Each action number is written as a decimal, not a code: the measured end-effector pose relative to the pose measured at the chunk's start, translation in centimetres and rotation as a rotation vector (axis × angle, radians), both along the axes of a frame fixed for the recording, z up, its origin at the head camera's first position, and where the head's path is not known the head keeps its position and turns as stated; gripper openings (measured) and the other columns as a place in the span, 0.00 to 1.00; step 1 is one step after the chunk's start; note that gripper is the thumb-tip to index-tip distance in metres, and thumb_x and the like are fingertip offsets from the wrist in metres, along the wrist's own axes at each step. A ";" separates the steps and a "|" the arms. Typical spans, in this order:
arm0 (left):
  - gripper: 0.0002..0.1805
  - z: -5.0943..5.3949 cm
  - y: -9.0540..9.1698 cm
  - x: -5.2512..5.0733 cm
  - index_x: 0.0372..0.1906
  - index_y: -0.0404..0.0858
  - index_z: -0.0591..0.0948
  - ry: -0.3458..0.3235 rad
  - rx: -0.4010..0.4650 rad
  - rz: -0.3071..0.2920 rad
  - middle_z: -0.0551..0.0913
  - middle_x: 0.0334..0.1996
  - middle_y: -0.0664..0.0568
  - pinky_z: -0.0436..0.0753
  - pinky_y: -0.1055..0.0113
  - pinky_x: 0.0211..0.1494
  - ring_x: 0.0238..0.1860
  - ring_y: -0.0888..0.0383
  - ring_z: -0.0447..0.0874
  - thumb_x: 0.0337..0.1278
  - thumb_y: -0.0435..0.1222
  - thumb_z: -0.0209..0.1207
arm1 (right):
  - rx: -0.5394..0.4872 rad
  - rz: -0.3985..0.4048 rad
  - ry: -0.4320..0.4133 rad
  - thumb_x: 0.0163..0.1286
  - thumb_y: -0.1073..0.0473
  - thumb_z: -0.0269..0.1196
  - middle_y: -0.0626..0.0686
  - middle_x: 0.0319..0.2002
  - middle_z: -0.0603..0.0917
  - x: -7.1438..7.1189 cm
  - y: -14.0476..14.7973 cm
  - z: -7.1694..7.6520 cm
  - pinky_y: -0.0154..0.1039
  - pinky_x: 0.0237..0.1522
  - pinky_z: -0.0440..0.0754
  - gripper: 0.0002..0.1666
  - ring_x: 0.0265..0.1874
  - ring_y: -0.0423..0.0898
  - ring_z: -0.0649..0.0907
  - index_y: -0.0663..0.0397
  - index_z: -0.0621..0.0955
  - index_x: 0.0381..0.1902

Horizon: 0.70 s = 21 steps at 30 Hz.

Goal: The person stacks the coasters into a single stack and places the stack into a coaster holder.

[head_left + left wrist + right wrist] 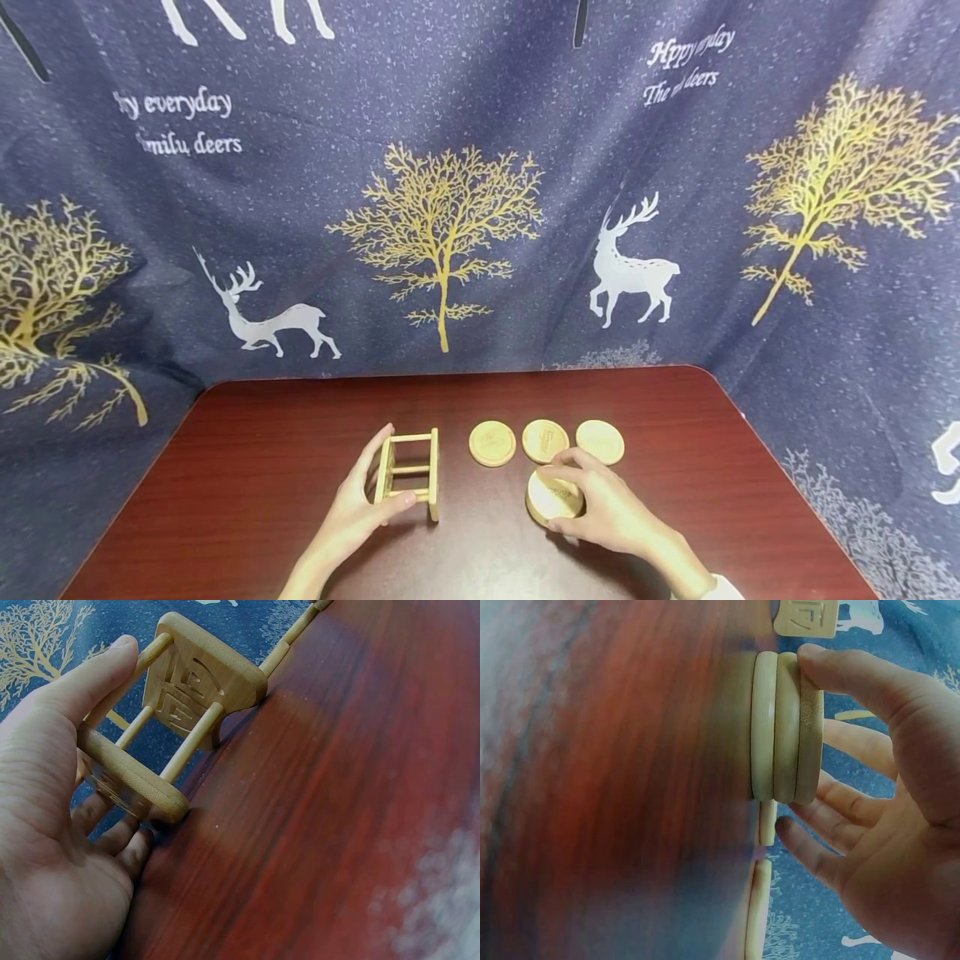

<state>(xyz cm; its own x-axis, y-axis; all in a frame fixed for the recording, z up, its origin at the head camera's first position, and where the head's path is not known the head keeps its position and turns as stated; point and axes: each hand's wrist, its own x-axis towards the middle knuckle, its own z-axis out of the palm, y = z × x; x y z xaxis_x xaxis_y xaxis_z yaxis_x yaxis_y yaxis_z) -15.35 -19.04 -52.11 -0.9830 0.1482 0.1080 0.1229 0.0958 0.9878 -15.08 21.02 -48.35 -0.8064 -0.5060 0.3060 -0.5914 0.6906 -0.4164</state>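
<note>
“Hppy” [672, 55], “everyday” [187, 103], 2 “deers” [218, 144] on blue cloth [480, 92]; illegible carved characters [196, 688] on wooden rack [133, 771]

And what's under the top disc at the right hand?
Beneath the top disc are a middle disc and a bottom disc, stacked on the table. The right wrist view shows only their edges; their upper faces are covered, so any markings there cannot be seen.

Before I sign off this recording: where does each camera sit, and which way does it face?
Head: worn on the head, facing forward and down over the table; left hand and right hand show.
Left wrist: on that wrist, looking at the wooden rack; only the left hand shows.
Right wrist: on that wrist, looking at the disc stack; only the right hand shows.
Shared: the head and left wrist views both show the wooden rack.
</note>
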 end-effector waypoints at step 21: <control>0.58 -0.2 0.0 0.1 0.91 0.50 0.58 -0.003 0.006 -0.002 0.68 0.83 0.40 0.91 0.61 0.46 0.67 0.53 0.81 0.61 0.29 0.77 | 0.004 -0.012 -0.007 0.56 0.50 0.87 0.49 0.63 0.82 0.1 0.1 0.1 0.54 0.59 0.86 0.38 0.60 0.50 0.83 0.40 0.89 0.65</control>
